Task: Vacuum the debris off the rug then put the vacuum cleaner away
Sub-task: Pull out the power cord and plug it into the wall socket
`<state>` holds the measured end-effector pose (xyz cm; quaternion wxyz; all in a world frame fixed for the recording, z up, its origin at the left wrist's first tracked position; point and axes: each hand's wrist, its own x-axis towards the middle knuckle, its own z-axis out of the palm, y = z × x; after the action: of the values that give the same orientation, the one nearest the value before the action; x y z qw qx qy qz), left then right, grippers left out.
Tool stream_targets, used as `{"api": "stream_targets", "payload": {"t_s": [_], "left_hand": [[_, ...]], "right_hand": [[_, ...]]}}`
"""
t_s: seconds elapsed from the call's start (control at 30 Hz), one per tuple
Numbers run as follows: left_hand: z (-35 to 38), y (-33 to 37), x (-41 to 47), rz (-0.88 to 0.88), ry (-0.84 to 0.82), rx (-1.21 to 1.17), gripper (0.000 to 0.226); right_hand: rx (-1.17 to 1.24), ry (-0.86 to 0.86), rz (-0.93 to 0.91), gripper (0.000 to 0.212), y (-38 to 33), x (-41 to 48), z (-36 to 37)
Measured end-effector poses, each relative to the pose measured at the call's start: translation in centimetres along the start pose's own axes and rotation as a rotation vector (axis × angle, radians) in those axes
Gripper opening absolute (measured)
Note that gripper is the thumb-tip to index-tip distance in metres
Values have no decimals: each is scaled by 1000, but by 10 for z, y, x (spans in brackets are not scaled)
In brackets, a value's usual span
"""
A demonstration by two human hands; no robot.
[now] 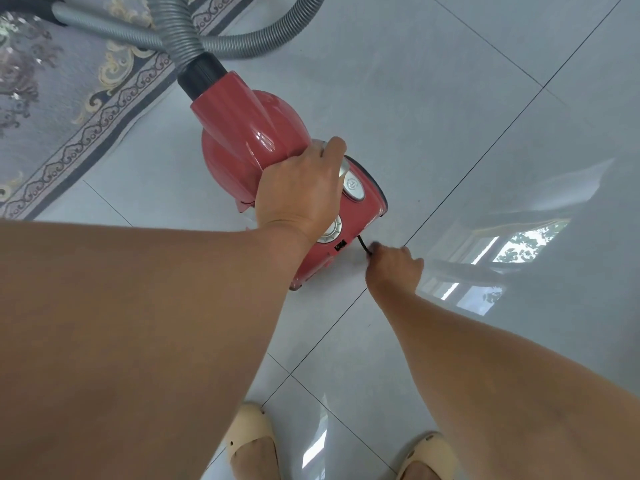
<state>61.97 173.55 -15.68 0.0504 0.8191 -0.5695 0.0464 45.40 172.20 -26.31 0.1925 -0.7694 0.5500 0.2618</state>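
The red canister vacuum cleaner point(249, 133) sits on the glossy grey tiled floor point(450, 98), just beside the edge of the patterned rug point(52, 98) but off it. The person bends over it with both arms reaching down.

The left hand point(301, 192) lies on top of the body, fingers curled down over its far side and the thumb up near a silver trim piece. It grips the machine, though what exactly the fingers wrap around is hidden under the hand. Next to that hand are an oval silver button point(354, 189) and a round silver dial point(330, 232).

The right hand point(394, 268) is low at the rear of the cleaner, its fingers bunched and pinching a thin black power cord point(363, 244) where it comes out of the casing. Only a short length of cord shows.

A grey ribbed hose point(180, 32) rises from the black collar at the front and loops over the rug and floor. At the bottom a pair of beige shoes point(251, 434) stands on the tiles, and a window reflection point(512, 247) shines on the floor to the right.
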Motion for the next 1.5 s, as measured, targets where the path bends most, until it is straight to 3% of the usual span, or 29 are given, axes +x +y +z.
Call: {"api": "stream_targets", "payload": {"t_s": [0.17,0.23,0.3,0.37,0.43,0.5,0.57,0.63,0.7,0.77,1.0,1.13,1.3,1.37,1.5], "left_hand": [[0,1,0,-2,5,0,18],[3,1,0,-6,8,1,20],[3,1,1,-11,15,9,19],[2,1,1,-4,18,14,19],[2,1,0,7,17,19,20],[3,1,0,6,12,17,21],[2,0,1,6,19,16,20],[2,1,0,5,16,22,21],[2,2,0,7,12,29,21],[1,3,0,1,17,23,19],[2,2,-1,15,26,14,19],[2,1,-1,15,27,29,20],[2,4,-2,18,9,17,24],[1,4,-2,15,16,24,24],[3,3,-2,16,23,19,21]], "right_hand": [[-501,-418,168,38,57,-40,1],[-259,-436,210,39,53,-29,6],[203,-416,263,33,32,-8,6],[535,-387,204,27,3,10,6],[691,-315,111,22,-18,20,4],[540,-261,50,23,-13,14,3],[184,-271,31,26,17,-9,10],[-167,-393,108,35,53,-36,10],[-362,-534,203,41,72,-48,9],[-196,-546,208,40,65,-43,10],[617,-259,82,25,-33,18,9],[215,-179,58,27,16,-13,18],[-299,-597,359,41,114,-63,28],[-173,-613,285,41,111,-56,37],[413,-408,185,33,20,10,27]]}}
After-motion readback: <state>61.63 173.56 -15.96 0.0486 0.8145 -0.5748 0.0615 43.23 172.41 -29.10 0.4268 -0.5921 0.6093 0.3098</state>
